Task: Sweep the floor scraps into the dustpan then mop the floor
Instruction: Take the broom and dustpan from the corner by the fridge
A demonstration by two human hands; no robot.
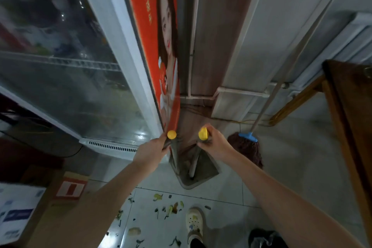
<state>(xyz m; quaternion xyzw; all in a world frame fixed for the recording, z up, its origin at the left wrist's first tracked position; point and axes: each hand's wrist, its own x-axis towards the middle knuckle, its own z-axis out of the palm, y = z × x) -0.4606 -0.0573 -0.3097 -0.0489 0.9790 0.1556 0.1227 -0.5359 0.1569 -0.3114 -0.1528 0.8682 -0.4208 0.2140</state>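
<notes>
Floor (pixel 281 167): pale glossy tiles with dark grout lines.
Scraps (pixel 171 208): yellow-green and dark bits scattered over the near tiles.
Dustpan (pixel 207 167): grey, standing in the corner beyond the scraps.
Mop head (pixel 247 147): dark reddish strands resting on the tiles, just right of the dustpan.
Shoe (pixel 194 221): cream, planted among the scraps.
Boxes (pixel 70 187): cardboard, at the left.

Dim, cool indoor light; small glare spots low on the glass door (pixel 60 66). Strong wide-angle bending at edges. Left side blurred, soft overall.
</notes>
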